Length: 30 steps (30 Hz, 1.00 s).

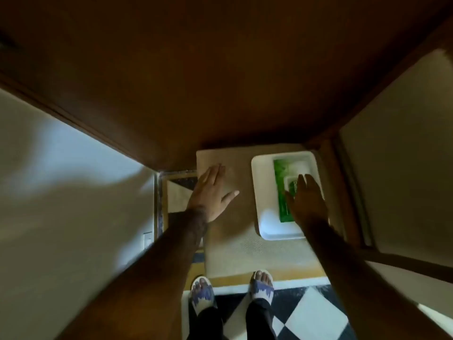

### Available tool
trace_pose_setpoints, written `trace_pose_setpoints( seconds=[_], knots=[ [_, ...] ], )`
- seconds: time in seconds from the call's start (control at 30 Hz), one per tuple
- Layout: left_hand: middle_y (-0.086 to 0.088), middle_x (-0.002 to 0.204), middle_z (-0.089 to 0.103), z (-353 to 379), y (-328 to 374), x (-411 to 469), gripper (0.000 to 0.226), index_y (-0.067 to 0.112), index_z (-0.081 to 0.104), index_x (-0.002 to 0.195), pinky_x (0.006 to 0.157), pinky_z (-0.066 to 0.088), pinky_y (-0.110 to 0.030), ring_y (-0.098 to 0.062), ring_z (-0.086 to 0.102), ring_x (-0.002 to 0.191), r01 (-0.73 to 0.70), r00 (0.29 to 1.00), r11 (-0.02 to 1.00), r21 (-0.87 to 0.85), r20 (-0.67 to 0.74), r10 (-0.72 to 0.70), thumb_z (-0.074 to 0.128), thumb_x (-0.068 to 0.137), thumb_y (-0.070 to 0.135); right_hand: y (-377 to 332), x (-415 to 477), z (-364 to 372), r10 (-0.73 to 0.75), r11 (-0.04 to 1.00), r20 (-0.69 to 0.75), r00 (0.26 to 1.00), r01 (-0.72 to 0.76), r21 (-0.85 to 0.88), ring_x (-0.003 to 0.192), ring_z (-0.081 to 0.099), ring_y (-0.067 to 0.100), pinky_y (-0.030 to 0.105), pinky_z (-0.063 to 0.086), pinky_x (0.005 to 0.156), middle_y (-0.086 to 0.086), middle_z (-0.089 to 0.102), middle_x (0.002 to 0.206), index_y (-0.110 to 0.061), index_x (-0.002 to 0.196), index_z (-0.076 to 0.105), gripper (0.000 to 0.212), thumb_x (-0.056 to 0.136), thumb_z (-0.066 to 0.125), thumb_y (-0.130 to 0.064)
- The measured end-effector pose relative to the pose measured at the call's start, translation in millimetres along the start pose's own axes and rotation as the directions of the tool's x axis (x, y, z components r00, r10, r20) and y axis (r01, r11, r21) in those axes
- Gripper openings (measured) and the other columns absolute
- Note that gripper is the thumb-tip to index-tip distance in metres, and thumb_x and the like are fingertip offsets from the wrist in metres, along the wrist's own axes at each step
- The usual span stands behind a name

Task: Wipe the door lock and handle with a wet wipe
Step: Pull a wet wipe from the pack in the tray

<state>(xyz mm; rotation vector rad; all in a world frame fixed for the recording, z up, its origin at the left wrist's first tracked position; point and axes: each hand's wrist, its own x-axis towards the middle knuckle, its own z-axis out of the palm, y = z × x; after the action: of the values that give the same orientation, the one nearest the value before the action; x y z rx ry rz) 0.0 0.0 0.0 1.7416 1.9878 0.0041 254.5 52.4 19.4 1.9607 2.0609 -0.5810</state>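
The fingers (309, 185) of the right hand (307, 201) are spread and reach down over the green wet wipe pack (282, 182), their tips over its pale lid flap; whether they touch it or grip anything cannot be told, since the hand is dark and blurred. The pack carries print on its green face, but none of it can be read — the picture is too soft. The pack lies inside a white tray (263, 192), toward the tray's right side, with its long edge running away from the person.

The left hand (210, 192) is open and flat, fingers straight and close together, thumb splayed out to the right; it holds nothing. It hovers over or rests on the tan mat (235, 241) near the mat's far left corner — which of the two cannot be told. The tray sits on the same mat, at its far right.

Both forearms are bare and stretch straight out and down from the lower corners of the view, the left one from the lower left, the right one from the lower right.

Beyond the mat rises a brown wooden door (220, 82), filling the upper part of the view; no lock or handle can be made out on it. Below the hands, two feet in sandals (202, 293) stand at the mat's near edge on a black-and-white checkered floor (308, 312). Pale walls flank the door on both sides.
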Motion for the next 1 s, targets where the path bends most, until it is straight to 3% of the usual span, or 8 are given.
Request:
trace_pose_setpoints(
  seconds=[0.1, 0.23, 0.4, 0.63, 0.73, 0.83, 0.93, 1.0],
  knots=[
    [-0.011, 0.176, 0.012, 39.4, -1.1, 23.2, 0.092, 0.009, 0.013, 0.166, 0.132, 0.013, -0.044, -0.029, 0.012, 0.162, 0.012, 0.998, 0.999, 0.03, 0.055, -0.014, 0.038, 0.1, 0.068, 8.0, 23.9, 27.5, 0.03, 0.999, -0.047, 0.998, -0.032, -0.04, 0.147, 0.043, 0.046, 0.051, 0.034, 0.123, 0.035, 0.042, 0.16, 0.009, 0.155, 0.044, 0.061, 0.111, 0.05, -0.033],
    [-0.008, 0.178, -0.002, 86.1, -6.0, 39.7, 0.098, 0.014, -0.005, 0.167, 0.132, 0.007, -0.048, -0.027, 0.001, 0.163, 0.078, 0.99, 0.997, 0.015, 0.115, -0.08, 0.033, 0.098, 0.073, 5.9, 39.7, 49.5, 0.076, 0.991, -0.075, 0.994, -0.084, -0.106, 0.135, 0.051, 0.045, 0.049, 0.039, 0.115, 0.03, 0.051, 0.15, 0.009, 0.143, 0.055, 0.057, 0.107, 0.055, -0.036],
    [-0.006, 0.177, -0.014, 120.2, -10.4, 40.0, 0.097, 0.015, -0.01, 0.167, 0.132, -0.004, -0.047, -0.023, -0.013, 0.162, 0.056, 0.998, 0.996, 0.065, 0.026, -0.057, 0.02, 0.098, 0.077, 4.0, 51.7, 56.6, 0.016, 0.967, -0.135, 0.991, -0.049, -0.25, 0.114, 0.063, 0.047, 0.05, 0.055, 0.093, 0.03, 0.064, 0.128, 0.008, 0.117, 0.07, 0.046, 0.106, 0.056, -0.033],
    [-0.009, 0.177, -0.009, 129.1, -16.1, 41.5, 0.098, 0.012, -0.005, 0.167, 0.132, -0.005, -0.047, -0.024, -0.012, 0.163, 0.04, 0.999, 0.992, 0.12, -0.006, -0.04, 0.012, 0.097, 0.078, -8.4, 43.5, 47.8, 0.016, 0.845, 0.02, 1.0, -0.003, -0.535, 0.068, 0.077, 0.016, 0.024, 0.058, 0.049, -0.001, 0.076, 0.077, -0.017, 0.076, 0.08, 0.016, 0.083, 0.075, -0.03],
    [-0.009, 0.177, -0.011, 129.1, -17.0, 40.9, 0.098, 0.011, -0.007, 0.167, 0.131, -0.006, -0.047, -0.024, -0.013, 0.162, 0.039, 0.999, 0.992, 0.116, -0.006, -0.038, 0.011, 0.097, 0.078, 1.4, 40.3, 47.2, -0.02, 0.877, -0.064, 0.998, -0.013, -0.48, 0.057, 0.074, 0.018, 0.022, 0.053, 0.044, 0.001, 0.074, 0.066, -0.014, 0.068, 0.078, 0.018, 0.071, 0.082, -0.031],
    [-0.01, 0.177, -0.013, 126.3, -14.9, 40.0, 0.097, 0.012, -0.011, 0.166, 0.132, -0.004, -0.048, -0.024, -0.015, 0.162, 0.043, 0.999, 0.992, 0.115, 0.012, -0.044, 0.013, 0.099, 0.076, 7.0, 38.6, 39.0, -0.077, 0.909, -0.204, 0.976, -0.015, -0.416, 0.057, 0.075, 0.024, 0.026, 0.056, 0.047, 0.008, 0.076, 0.068, -0.008, 0.075, 0.078, 0.016, 0.078, 0.083, -0.023],
    [-0.009, 0.177, -0.01, 115.5, -9.2, 39.1, 0.096, 0.012, -0.007, 0.167, 0.132, -0.002, -0.049, -0.025, -0.011, 0.163, 0.06, 0.997, 0.994, 0.093, 0.043, -0.064, 0.02, 0.099, 0.075, 20.2, 39.8, 30.6, -0.008, 1.0, -0.226, 0.974, 0.002, -0.029, 0.078, 0.074, 0.035, 0.034, 0.054, 0.065, 0.018, 0.077, 0.088, -0.002, 0.099, 0.078, 0.032, 0.103, 0.056, -0.026],
    [-0.01, 0.178, 0.001, 102.8, -0.2, 41.4, 0.094, 0.013, 0.004, 0.168, 0.132, 0.007, -0.05, -0.028, -0.001, 0.163, 0.103, 0.994, 0.994, -0.019, 0.036, -0.103, 0.029, 0.1, 0.072, 39.2, 39.5, 23.4, 0.1, 0.959, -0.224, 0.969, -0.034, 0.281, 0.071, 0.066, 0.031, 0.032, 0.045, 0.061, 0.012, 0.073, 0.08, -0.004, 0.105, 0.079, 0.036, 0.106, 0.053, -0.028]
  ],
)
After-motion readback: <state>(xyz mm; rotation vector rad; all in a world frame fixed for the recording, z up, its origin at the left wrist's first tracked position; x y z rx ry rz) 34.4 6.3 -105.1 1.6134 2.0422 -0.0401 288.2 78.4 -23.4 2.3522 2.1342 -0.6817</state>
